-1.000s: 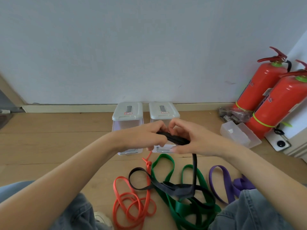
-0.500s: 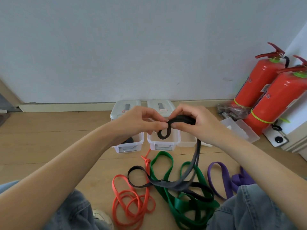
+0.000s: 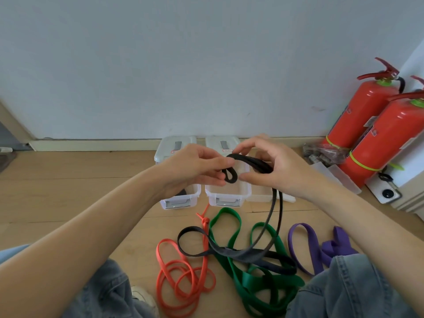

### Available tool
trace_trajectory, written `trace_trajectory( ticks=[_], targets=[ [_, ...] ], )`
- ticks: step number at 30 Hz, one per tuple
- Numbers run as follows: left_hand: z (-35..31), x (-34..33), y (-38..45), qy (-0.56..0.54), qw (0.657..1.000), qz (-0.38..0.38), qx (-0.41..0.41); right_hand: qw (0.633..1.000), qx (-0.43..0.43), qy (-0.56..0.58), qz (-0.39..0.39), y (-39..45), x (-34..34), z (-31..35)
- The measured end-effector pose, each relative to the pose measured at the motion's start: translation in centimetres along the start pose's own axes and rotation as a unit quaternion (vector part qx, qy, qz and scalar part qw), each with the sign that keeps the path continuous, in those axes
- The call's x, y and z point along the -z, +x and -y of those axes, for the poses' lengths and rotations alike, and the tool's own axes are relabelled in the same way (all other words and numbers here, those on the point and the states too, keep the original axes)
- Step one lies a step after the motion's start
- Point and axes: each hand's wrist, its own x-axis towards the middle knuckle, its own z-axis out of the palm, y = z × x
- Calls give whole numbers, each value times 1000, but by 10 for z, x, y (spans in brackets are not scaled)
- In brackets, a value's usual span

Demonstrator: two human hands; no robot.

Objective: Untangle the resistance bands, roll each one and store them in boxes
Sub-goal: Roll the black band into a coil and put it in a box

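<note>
Your left hand pinches a small loop at the end of the black resistance band between thumb and fingers, and your right hand curls around the same band just beside it. From your right hand the band hangs down to the floor below. There it lies across the green band, with the orange band under your left forearm and the purple band under your right. Two clear storage boxes sit directly beneath your hands.

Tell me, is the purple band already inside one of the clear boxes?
No, the purple band lies loose on the wooden floor by the person's right knee, apart from the clear boxes.
</note>
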Motion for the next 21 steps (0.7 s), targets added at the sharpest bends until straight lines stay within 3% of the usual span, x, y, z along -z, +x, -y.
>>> trace_trajectory(
  ticks=[2,9,14,16,19,21],
  targets=[
    [0,3,-1,-38,999,9,10,998,29,-54,-13,2,-1,2],
    [2,6,0,-145,987,30,59,995,45,-85,-37,-1,-9,3],
    [7,5,0,-138,983,80,86,991,80,-64,-82,-3,-1,2],
    [7,6,-1,-87,987,102,91,988,105,-88,-74,-4,0,1],
    [6,10,-3,143,983,103,56,980,139,-142,-21,-5,-4,1],
    [4,7,-3,214,969,113,44,971,153,-183,25,-6,-9,2]
  ],
)
